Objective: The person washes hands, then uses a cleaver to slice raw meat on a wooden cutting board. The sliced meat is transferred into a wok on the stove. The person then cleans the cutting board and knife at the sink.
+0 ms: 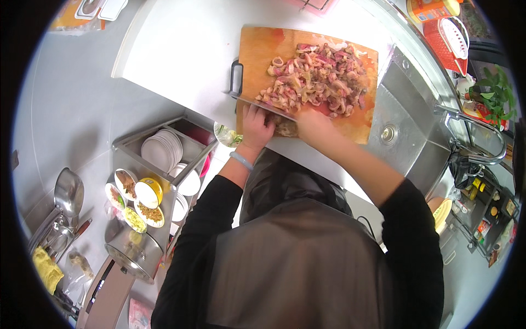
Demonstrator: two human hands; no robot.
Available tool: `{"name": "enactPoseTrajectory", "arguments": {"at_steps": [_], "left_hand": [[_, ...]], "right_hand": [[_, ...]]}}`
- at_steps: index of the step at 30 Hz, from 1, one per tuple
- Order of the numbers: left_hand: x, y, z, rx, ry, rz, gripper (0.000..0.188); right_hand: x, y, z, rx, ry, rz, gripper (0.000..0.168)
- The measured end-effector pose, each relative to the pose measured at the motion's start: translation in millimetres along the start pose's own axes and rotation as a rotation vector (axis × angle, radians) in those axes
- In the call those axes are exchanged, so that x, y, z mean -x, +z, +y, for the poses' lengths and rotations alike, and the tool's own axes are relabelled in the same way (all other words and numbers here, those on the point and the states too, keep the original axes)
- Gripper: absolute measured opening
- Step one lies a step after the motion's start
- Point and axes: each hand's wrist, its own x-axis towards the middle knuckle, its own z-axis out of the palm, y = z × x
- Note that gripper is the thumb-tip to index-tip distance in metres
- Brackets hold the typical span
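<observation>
A wooden cutting board (254, 53) with a dark handle at its left edge lies on the white counter. A large heap of sliced raw meat (320, 74) covers much of it. My right hand (314, 127), slightly blurred, grips a knife (263, 105) whose blade reaches left across the board's near part, past its left edge. Close to the near side of the blade, my left hand (258, 128) rests with bent fingers at more meat pieces (286, 126). The blade and my fingers partly hide these pieces. The knife's handle is hidden in my right hand.
To the right is a stainless steel sink (386, 107) with a curved faucet (499, 142). At the left stands a metal rack (197, 166) with stacked white plates (162, 150), bowls of chopped food (150, 214) and a glass lid (135, 255). A red basket (444, 45) stands beyond the sink.
</observation>
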Motion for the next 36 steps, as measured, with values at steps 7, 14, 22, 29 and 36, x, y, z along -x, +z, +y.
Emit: {"name": "enactPoseTrajectory", "arguments": {"at_steps": [7, 14, 22, 29, 36], "left_hand": [[1, -6, 1, -0.052, -0.041, 0.008, 0.018], [22, -18, -2, 0.02, -0.005, 0.008, 0.02], [-6, -35, 28, 0.123, 0.194, -0.198, 0.031], [14, -21, 13, 0.14, 0.367, -0.261, 0.031], [6, -15, 18, -0.004, 0.397, -0.219, 0.024]], "right_hand": [[4, -13, -14, 0.037, 0.035, -0.081, 0.015], [37, -14, 26, -0.054, 0.294, -0.011, 0.016], [42, -12, 35, -0.115, 0.211, 0.06, 0.016], [77, 6, 33, -0.129, 0.184, 0.122, 0.017], [127, -7, 5, -0.141, 0.263, 0.026, 0.017]]}}
